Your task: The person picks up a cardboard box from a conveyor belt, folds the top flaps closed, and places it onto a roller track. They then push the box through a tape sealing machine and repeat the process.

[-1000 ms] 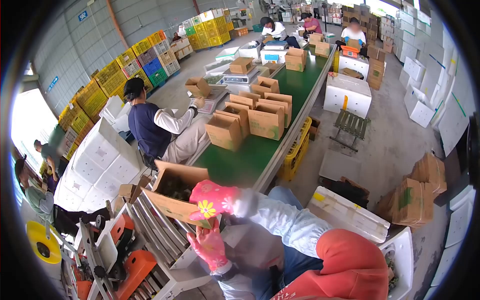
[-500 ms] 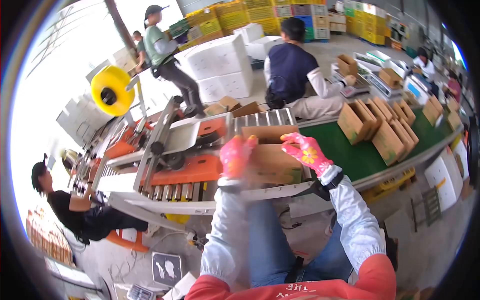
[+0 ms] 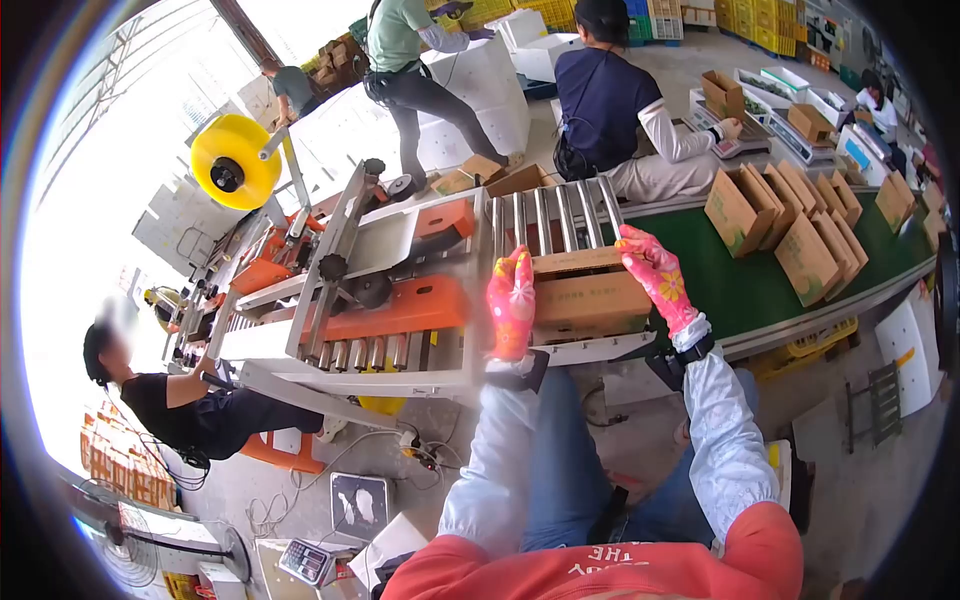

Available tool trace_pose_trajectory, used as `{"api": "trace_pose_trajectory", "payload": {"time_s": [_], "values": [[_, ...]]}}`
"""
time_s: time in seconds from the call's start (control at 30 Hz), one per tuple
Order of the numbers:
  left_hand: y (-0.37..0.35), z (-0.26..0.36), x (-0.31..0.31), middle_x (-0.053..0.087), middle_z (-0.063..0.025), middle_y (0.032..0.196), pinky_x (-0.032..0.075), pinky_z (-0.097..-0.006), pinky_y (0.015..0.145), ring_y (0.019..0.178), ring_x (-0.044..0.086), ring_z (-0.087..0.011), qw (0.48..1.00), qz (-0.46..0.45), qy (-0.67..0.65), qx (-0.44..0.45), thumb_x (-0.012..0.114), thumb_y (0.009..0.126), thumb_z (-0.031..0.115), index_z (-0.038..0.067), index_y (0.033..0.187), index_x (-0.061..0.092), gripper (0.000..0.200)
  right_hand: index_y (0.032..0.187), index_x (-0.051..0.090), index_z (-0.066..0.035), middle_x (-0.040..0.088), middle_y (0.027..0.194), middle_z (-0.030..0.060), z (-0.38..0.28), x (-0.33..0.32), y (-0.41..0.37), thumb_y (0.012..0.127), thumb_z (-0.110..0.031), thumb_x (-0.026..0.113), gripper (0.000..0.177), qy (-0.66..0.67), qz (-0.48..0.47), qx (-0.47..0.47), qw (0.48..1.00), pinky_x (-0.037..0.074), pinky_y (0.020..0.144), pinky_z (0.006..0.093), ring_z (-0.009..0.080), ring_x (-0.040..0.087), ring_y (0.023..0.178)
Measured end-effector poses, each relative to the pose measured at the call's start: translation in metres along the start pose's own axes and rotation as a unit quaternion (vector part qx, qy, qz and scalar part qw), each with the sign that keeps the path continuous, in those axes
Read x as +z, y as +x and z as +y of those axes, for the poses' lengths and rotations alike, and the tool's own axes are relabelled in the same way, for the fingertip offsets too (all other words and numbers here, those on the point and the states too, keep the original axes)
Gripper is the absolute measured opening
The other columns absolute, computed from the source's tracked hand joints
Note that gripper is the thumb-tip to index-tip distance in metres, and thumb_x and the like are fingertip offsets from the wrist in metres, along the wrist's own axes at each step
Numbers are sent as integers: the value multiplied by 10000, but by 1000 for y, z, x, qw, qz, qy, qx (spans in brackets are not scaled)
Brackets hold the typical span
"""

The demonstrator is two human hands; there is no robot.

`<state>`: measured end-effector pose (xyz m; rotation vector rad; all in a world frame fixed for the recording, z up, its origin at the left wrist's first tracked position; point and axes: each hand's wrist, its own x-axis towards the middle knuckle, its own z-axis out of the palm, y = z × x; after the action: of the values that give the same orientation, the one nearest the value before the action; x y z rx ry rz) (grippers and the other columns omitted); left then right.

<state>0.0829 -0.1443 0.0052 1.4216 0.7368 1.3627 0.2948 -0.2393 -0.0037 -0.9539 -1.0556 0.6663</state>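
Note:
A brown cardboard box point(image 3: 590, 303) sits on the near end of the metal rollers point(image 3: 565, 215), with its narrow top flap folded over the far edge. My left hand point(image 3: 512, 303), in a pink flowered glove, is closed on the box's left upper corner. At the right upper corner, my right hand point(image 3: 657, 278), gloved the same way, has its fingers pressed on the flap. Left of the box stands the taping machine with orange plates point(image 3: 400, 308) and a yellow tape roll point(image 3: 235, 162).
Several open boxes point(image 3: 805, 255) stand on the green belt point(image 3: 700, 300) at right. A co-worker in dark blue point(image 3: 605, 95) sits behind the belt. Another person point(image 3: 180, 395) is at the machine's left end. White foam boxes point(image 3: 480, 100) are stacked behind.
Both hands have come onto the box's upper edge, and the far flap is now folded down. The view has shifted. The co-worker in green leans toward the foam boxes.

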Motion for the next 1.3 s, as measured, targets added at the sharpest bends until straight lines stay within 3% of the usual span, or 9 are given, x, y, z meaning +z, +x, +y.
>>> {"api": "trace_pose_trajectory", "payload": {"time_s": [0.23, 0.3, 0.33, 0.47, 0.73, 0.8, 0.9, 1.1, 1.3], "values": [[-1, -11, 0, 525, -157, 1315, 403, -217, 908, 1043, 557, -153, 997, -36, -65, -18, 569, 902, 34, -16, 1077, 618, 188, 975, 668, -54, 548, 1275, 83, -9, -8, 2, 882, -115, 649, 113, 36, -46, 114, 992, 423, 796, 213, 65, 537, 959], [-4, -1, 7, 550, -153, 1280, 407, -336, 973, 1102, 565, -264, 924, 10, 343, 167, 609, 844, 40, 32, 1045, 641, 203, 976, 662, -52, 565, 1249, 73, -4, -8, 2, 884, -113, 646, 111, 25, -52, 102, 993, 428, 799, 217, 70, 542, 951], [-7, 1, 19, 564, -148, 1247, 375, -469, 1004, 1135, 536, -339, 790, 65, 534, 294, 661, 794, 106, 67, 1041, 642, 251, 984, 659, -55, 577, 1220, 63, -2, -8, 2, 888, -111, 641, 112, 22, -48, 98, 994, 434, 808, 220, 73, 546, 947], [-61, 37, 86, 540, -159, 1272, 328, -485, 1045, 1200, 499, -327, 838, -156, 453, 260, 709, 794, 284, 39, 1292, 485, 599, 1035, 634, -35, 600, 1142, 41, -10, -3, -3, 898, -106, 632, 155, 48, -48, 110, 992, 449, 837, 223, 76, 552, 949], [8, 12, 12, 559, -173, 1283, 476, -298, 875, 1091, 588, -236, 866, 72, 386, 309, 611, 878, 33, 14, 1336, 478, 477, 1103, 606, -49, 586, 1127, 5, -24, -5, -3, 882, -171, 670, 261, 31, -63, 139, 988, 411, 855, 198, 52, 521, 960], [17, -22, -17, 551, -54, 1289, 408, -173, 847, 1010, 537, -64, 994, -107, -26, -13, 579, 918, 92, 16, 1388, 423, 501, 1066, 617, -61, 567, 1171, 20, -22, 3, -1, 881, -160, 664, 215, 6, -55, 125, 991, 413, 837, 190, 49, 521, 946], [3, 5, -11, 487, -28, 1350, 359, -126, 824, 925, 468, 13, 986, -126, -83, -68, 501, 967, 105, -1, 1421, 362, 487, 1008, 630, -63, 536, 1230, 48, -8, 2, -4, 892, -140, 643, 140, -4, -56, 72, 996, 415, 838, 199, 57, 523, 949], [1, 5, -3, 477, -111, 1403, 414, -235, 933, 1134, 516, -110, 985, -97, 138, 35, 533, 943, 96, -9, 1319, 497, 392, 993, 642, -73, 518, 1264, 60, -4, -3, -6, 895, -108, 633, 105, -3, -60, 73, 996, 416, 851, 223, 58, 520, 944], [7, -15, -11, 577, 56, 1212, 303, -154, 556, 692, 370, 14, 994, -96, -40, -14, 556, 940, 142, 44, 1264, 581, 339, 998, 638, -84, 544, 1251, 27, -12, -1, -9, 925, -117, 586, 96, -13, -66, 88, 994, 401, 890, 225, 56, 498, 1037]]}}
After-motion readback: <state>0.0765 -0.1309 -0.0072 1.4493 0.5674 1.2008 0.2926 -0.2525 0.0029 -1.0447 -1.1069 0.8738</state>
